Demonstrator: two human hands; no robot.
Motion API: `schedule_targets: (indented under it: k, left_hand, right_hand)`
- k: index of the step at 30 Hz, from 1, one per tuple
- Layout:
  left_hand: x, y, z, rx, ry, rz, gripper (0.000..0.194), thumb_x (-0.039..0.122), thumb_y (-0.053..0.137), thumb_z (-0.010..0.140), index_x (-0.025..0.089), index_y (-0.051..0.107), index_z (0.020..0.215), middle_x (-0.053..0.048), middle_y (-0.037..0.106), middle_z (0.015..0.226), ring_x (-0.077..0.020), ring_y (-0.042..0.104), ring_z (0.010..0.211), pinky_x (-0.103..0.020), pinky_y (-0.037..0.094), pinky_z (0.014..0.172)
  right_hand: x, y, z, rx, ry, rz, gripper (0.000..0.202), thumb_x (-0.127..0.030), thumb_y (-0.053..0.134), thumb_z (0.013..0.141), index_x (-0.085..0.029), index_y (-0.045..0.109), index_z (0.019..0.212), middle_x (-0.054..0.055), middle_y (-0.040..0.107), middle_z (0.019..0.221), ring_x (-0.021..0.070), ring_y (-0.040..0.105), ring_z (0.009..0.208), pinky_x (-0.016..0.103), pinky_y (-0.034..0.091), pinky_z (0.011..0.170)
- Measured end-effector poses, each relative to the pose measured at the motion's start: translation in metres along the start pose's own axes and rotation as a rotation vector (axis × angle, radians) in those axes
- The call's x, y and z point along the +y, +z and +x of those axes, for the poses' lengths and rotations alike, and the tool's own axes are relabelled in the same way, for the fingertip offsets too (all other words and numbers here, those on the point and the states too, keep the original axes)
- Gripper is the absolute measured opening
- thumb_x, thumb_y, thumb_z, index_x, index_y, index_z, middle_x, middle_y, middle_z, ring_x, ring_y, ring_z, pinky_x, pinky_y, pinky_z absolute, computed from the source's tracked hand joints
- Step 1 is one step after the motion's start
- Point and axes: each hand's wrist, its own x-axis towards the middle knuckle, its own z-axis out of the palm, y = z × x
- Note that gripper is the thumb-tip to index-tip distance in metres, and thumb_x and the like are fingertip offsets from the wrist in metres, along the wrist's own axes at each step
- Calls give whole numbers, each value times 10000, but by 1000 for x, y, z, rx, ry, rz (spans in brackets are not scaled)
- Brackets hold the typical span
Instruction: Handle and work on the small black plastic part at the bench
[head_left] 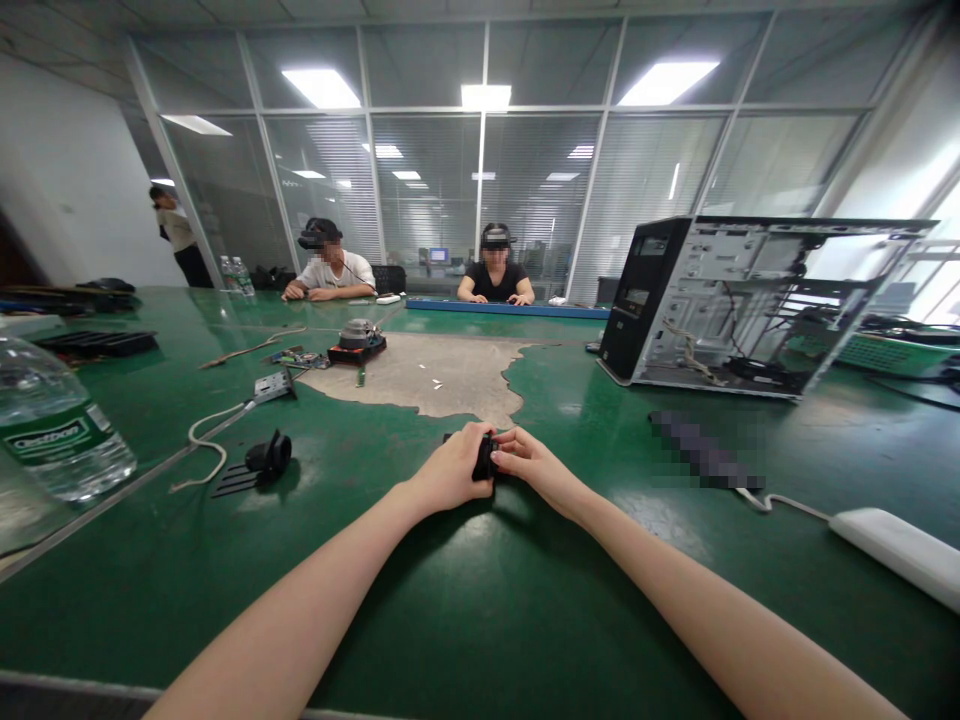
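Observation:
A small black part [484, 458] is held just above or on the green table [480, 620], in front of me; my fingers cover much of it and its exact kind cannot be made out. My left hand [452, 470] is closed around it from the left, thumb below and fingers over the top. From the right, the bent fingertips of my right hand [538, 468] pinch its near end. Off to the left lies a black plastic piece [268, 456] with a round collar and long thin prongs.
An opened computer case [652, 300] stands at the right, near a white power strip [896, 550] with a cord. At the left are a large water bottle [64, 430], a metal bracket [273, 386] and a fan-like heatsink [358, 342]. Two people sit across the table.

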Motion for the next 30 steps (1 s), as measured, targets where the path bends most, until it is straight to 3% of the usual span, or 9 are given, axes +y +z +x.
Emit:
schedule_targets:
  k: [4, 13, 19, 24, 30]
  left_hand:
    - [-1, 0, 0, -9, 4, 4, 577, 173, 589, 600, 198, 321, 1110, -58, 447, 1039, -220, 488, 915, -339, 417, 777]
    - [0, 0, 0, -11, -12, -18, 585, 161, 595, 597, 208, 322, 1113, -55, 441, 1046, -221, 480, 942, -343, 406, 805]
    - [0, 0, 0, -13, -18, -4, 586, 159, 593, 593, 212, 322, 1110, -50, 443, 1046, -221, 482, 938, -340, 412, 790]
    - [0, -1, 0, -15, -4, 13, 586, 174, 600, 598, 205, 318, 1110, -55, 439, 1057, -223, 481, 940, -340, 412, 795]
    - [1, -1, -1, -11, 5, 9, 552, 186, 584, 618, 199, 321, 1103, -56, 448, 1032, -218, 483, 931, -334, 417, 787]
  right_hand:
    - [-6, 1, -3, -26, -38, -15, 317, -282, 694, 596, -218, 481, 822, -19, 574, 801, 140, 542, 810, 304, 415, 751]
    - [4, 1, 2, 58, 7, -32, 307, -364, 637, 654, -192, 502, 869, 16, 584, 839, 152, 558, 803, 334, 426, 762]
    - [-2, -1, -2, -32, -18, -4, 343, -275, 696, 592, -224, 474, 848, -21, 576, 795, 140, 552, 793, 318, 416, 757]
    - [-2, 3, -1, 30, -19, 14, 261, -346, 633, 659, -212, 488, 830, -9, 581, 794, 131, 548, 752, 299, 416, 720]
    - [0, 3, 0, 47, 14, -37, 294, -332, 645, 648, -198, 497, 864, 14, 573, 852, 148, 546, 812, 332, 409, 776]
